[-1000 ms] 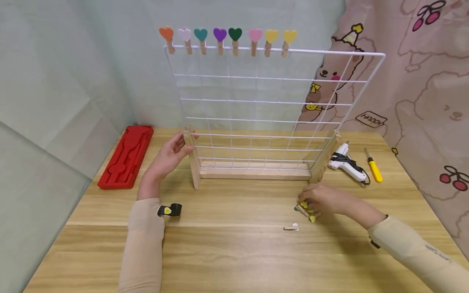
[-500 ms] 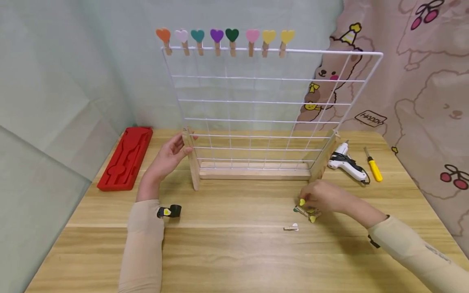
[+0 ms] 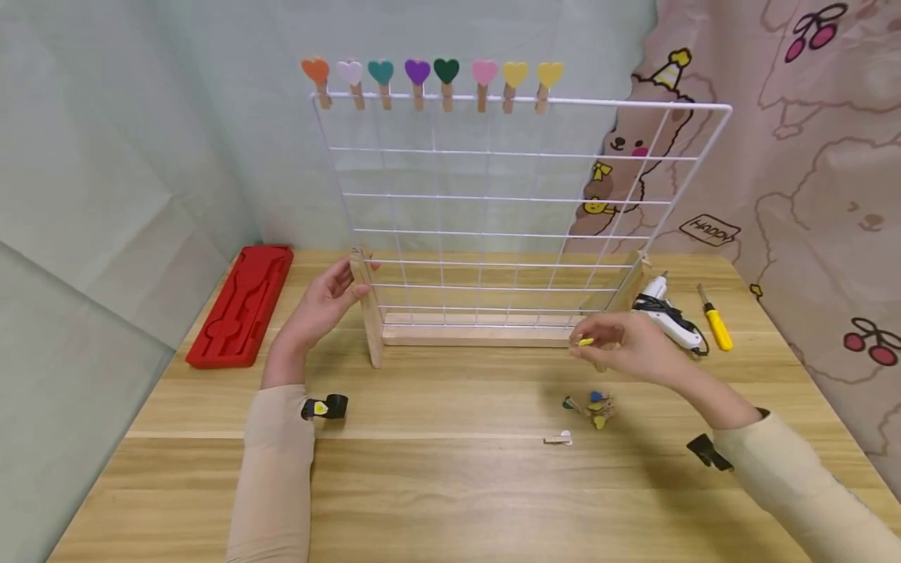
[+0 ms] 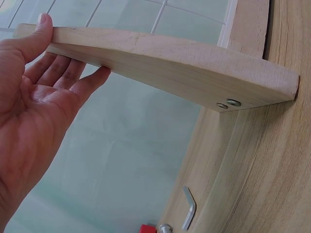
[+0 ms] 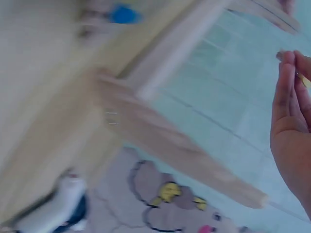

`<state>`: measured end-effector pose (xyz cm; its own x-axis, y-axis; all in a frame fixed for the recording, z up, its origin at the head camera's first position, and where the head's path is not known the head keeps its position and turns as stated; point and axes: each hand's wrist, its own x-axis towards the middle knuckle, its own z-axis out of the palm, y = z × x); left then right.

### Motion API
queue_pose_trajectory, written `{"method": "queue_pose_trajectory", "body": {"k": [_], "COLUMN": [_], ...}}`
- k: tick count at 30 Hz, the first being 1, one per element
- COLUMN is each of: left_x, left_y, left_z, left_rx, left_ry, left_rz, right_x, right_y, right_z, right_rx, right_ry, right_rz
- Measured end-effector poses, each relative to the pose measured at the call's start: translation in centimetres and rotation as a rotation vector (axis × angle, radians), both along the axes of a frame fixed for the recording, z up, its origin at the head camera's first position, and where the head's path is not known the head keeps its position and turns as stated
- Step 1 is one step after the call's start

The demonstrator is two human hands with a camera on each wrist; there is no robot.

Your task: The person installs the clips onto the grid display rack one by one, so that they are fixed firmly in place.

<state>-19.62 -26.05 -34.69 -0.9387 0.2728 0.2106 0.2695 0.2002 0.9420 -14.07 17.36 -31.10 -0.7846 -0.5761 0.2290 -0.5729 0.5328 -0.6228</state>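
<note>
A white wire grid (image 3: 521, 200) stands in a wooden base, with several heart-topped clothespins (image 3: 446, 82) clipped along the left part of its top bar. My left hand (image 3: 325, 303) grips the left wooden upright (image 4: 146, 53), thumb on its edge and fingers against its side. Before the grid's lower right corner, my right hand (image 3: 626, 344) pinches a clothespin with a yellow heart (image 3: 586, 342) between thumb and fingertips, raised above the table. Under that hand lies a small pile of heart clothespins (image 3: 598, 410). One clothespin with a white heart (image 3: 559, 439) lies apart, nearer the front.
At the back left lies a red molded tray (image 3: 242, 305). Right of the base are a white glue gun (image 3: 672, 322) and a yellow-handled screwdriver (image 3: 718, 324). Behind the base, the left wrist view shows a hex key (image 4: 189, 208). Curtains close off the back and sides.
My right hand has taken a yellow-heart clothespin from the pile and lifted it up and away toward the grid. My left hand keeps its place on the upright.
</note>
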Motion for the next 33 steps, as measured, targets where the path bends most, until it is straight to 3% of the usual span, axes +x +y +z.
{"method": "queue_pose_trajectory", "body": {"k": [4,6,12,17,20,23,25,27,30,33], "left_x": [-0.1,-0.1,-0.1,0.0,0.0,-0.1,-0.1,-0.1,-0.1,-0.1], "left_y": [-0.1,-0.1,-0.2,0.0,0.0,-0.1,-0.1,-0.2,-0.2,-0.2], "left_z": [-0.1,-0.2,-0.2,0.1,0.2,0.0,0.0,-0.1,-0.1,-0.1], "left_rx": [0.013,0.014,0.023,0.019,0.027,0.032,0.028,0.024,0.025,0.020], "left_ry": [0.005,0.007,0.008,0.007,0.010,0.011,0.008,0.004,-0.001,0.004], "left_rz": [-0.003,-0.003,-0.015,-0.016,-0.013,-0.013,-0.011,-0.009,-0.003,-0.003], "right_x": [-0.2,-0.6,-1.2,-1.4,-1.8,-2.6,-3.2,-3.5,-4.0,-4.3], "right_y": [-0.7,-1.0,-1.7,-3.1,-4.0,-4.6,-4.9,-5.0,-5.0,-4.8], "right_z": [3.9,6.0,12.6,17.3,19.7,21.3,22.3,22.9,23.5,23.6], "right_rx": [-0.157,-0.227,-0.165,-0.251,-0.356,-0.363,-0.386,-0.307,-0.311,-0.240], "right_ry": [0.023,0.101,0.360,0.439,0.384,0.390,0.348,0.367,0.290,0.314], "right_rz": [0.032,0.065,0.027,0.049,-0.016,-0.120,-0.129,-0.160,-0.147,-0.173]}}
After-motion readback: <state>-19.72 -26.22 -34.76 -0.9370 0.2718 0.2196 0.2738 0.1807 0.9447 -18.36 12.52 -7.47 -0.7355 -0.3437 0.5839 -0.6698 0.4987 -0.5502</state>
